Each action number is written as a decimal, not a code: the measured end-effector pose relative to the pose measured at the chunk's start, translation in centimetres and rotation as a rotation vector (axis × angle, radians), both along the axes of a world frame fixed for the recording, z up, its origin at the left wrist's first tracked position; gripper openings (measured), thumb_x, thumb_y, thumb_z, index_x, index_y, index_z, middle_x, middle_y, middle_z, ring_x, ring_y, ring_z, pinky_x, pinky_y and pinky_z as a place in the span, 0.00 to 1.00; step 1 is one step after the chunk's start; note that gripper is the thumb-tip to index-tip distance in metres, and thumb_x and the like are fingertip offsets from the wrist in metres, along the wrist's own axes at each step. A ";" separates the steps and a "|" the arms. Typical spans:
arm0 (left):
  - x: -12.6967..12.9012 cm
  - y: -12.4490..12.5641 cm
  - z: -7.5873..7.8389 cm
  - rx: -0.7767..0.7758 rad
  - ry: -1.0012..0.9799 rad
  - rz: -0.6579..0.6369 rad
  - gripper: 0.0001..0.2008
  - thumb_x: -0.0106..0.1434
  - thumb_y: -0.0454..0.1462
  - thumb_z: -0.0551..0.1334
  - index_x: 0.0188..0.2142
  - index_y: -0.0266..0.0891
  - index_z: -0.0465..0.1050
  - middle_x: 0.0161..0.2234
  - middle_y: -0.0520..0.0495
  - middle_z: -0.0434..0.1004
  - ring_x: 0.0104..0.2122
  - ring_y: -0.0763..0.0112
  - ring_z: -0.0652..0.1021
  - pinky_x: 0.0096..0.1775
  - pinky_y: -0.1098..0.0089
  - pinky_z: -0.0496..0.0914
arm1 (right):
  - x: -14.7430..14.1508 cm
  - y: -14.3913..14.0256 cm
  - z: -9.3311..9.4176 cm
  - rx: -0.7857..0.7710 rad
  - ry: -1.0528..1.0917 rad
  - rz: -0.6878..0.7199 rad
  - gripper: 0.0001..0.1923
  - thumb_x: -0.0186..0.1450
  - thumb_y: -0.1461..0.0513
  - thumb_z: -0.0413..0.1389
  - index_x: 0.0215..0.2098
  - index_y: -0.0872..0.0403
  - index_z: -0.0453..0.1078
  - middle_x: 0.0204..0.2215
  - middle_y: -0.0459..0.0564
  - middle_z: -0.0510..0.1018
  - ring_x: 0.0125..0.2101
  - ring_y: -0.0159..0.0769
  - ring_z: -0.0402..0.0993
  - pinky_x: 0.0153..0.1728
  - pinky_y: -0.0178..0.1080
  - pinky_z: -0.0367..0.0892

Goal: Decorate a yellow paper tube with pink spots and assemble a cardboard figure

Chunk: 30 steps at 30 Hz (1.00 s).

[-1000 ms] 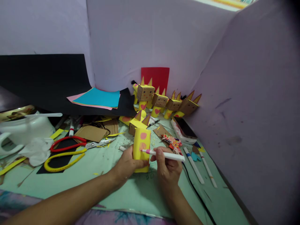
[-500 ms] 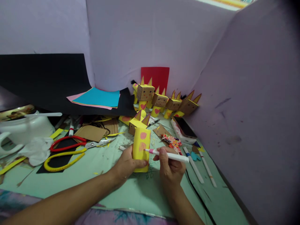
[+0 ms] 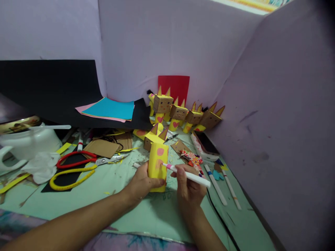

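Note:
My left hand (image 3: 142,183) is wrapped round the lower part of a yellow paper tube (image 3: 157,170), its thumb across the front. Pink-orange spots mark the tube. Between the fingers of my right hand (image 3: 190,184) is a white marker (image 3: 195,178) with a pink collar, its tip at a spot on the tube's upper right side. Just behind the tube lies a yellow paper animal (image 3: 156,135) with a cardboard head and pointed ears. Another white pen (image 3: 136,165) is partly hidden behind my left hand.
Several similar animals (image 3: 180,113) stand along the back before a red sheet (image 3: 176,83). Scissors (image 3: 86,162) with red and yellow handles, cardboard pieces (image 3: 103,148) and a white pot (image 3: 31,141) are at left. A phone (image 3: 208,141), markers (image 3: 216,184) and a black cable (image 3: 220,216) lie at right.
The marker's tip has shifted slightly up and right on the tube, and the pen tilts more steeply. My left hand and the tube stay in place.

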State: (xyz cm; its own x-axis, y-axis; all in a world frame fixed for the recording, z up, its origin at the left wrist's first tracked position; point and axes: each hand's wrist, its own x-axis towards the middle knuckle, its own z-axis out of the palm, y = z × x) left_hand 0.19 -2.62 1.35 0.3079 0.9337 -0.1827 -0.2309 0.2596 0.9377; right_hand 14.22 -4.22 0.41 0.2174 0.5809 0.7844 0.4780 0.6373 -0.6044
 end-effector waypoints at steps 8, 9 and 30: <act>-0.1 0.0 -0.1 0.002 0.013 0.002 0.26 0.42 0.35 0.71 0.42 0.35 0.68 0.32 0.47 0.77 0.30 0.64 0.76 0.33 0.67 0.69 | 0.1 0.0 0.1 -0.013 -0.042 0.010 0.07 0.65 0.65 0.53 0.30 0.54 0.70 0.22 0.46 0.76 0.22 0.33 0.75 0.22 0.34 0.68; 0.0 0.0 -0.1 0.000 0.017 0.006 0.27 0.41 0.35 0.71 0.42 0.36 0.68 0.31 0.48 0.77 0.30 0.64 0.76 0.32 0.67 0.69 | 0.1 0.1 0.1 -0.013 -0.043 0.005 0.07 0.65 0.65 0.53 0.30 0.54 0.70 0.22 0.46 0.77 0.23 0.34 0.75 0.22 0.35 0.68; 0.0 0.0 -0.3 0.006 0.005 0.011 0.27 0.40 0.35 0.71 0.42 0.36 0.67 0.30 0.49 0.76 0.29 0.66 0.75 0.32 0.68 0.69 | -0.1 0.2 0.0 -0.044 0.037 -0.016 0.08 0.65 0.62 0.54 0.30 0.54 0.72 0.22 0.46 0.76 0.22 0.33 0.75 0.22 0.34 0.67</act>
